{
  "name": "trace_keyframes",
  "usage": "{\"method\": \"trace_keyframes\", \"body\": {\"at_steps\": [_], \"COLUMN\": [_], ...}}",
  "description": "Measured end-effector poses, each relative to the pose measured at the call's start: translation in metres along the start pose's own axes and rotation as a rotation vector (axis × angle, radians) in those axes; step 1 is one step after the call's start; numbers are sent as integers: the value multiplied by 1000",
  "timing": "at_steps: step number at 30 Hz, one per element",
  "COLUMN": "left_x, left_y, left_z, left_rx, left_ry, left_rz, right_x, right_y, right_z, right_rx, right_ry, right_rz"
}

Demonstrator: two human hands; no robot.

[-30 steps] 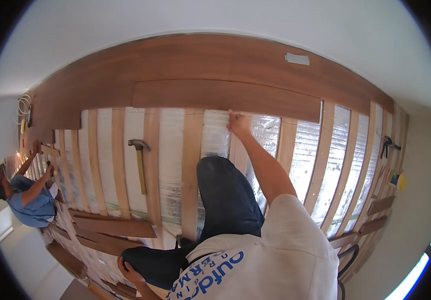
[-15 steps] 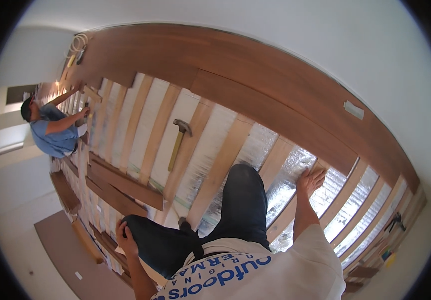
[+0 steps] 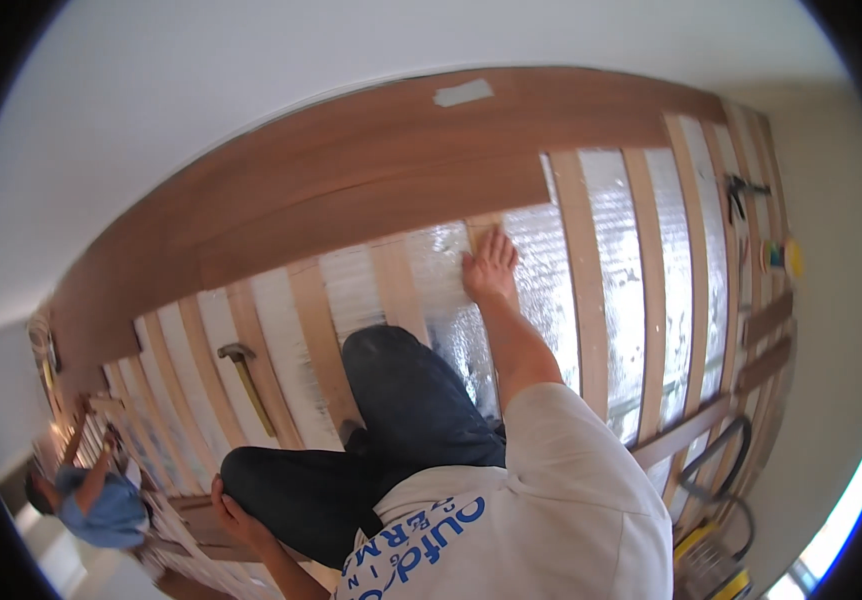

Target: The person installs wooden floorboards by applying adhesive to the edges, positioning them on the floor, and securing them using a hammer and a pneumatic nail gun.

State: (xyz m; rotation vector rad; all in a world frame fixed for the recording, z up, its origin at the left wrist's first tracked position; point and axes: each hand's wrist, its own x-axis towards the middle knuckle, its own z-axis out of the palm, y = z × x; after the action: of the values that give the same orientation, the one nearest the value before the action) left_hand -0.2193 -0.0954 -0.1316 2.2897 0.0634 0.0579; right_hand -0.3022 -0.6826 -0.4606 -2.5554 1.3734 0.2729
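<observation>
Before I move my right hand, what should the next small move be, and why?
I'd probably slide the right hand forward until its fingers meet the near edge of the brown board. They lie over a pale batten just short of that edge, so checking it takes little reach. The left hand is at the knee, and the hammer lies unheld.

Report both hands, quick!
Left hand: against the left knee, no object visible; open or closed unclear.
Right hand: open, palm down over a wooden batten.

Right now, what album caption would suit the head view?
Right fingers over a pale batten beside brown boards, left fingers on the bent left leg; a hammer lies nearby.
</observation>
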Motion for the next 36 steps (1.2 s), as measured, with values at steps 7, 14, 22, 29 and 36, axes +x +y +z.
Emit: {"method": "trace_keyframes", "body": {"at_steps": [7, 14, 22, 29, 36], "left_x": [112, 123, 31, -13, -97], "left_y": [-25, 121, 346, 432, 417], "left_z": [49, 202, 556, 847, 976], "left_rx": [122, 401, 350, 666, 474], "left_ry": [-267, -563, -943, -963, -795], "left_rz": [261, 552, 1065, 1190, 1307], "right_x": [-14, -135, -37, 166, 282], "right_y": [76, 241, 430, 565, 854], "right_z": [-70, -62, -122, -194, -208], "right_rx": [362, 521, 331, 137, -81], "right_ry": [-166, 67, 129, 295, 661], "right_rz": [-171, 245, 585, 605, 778]}}
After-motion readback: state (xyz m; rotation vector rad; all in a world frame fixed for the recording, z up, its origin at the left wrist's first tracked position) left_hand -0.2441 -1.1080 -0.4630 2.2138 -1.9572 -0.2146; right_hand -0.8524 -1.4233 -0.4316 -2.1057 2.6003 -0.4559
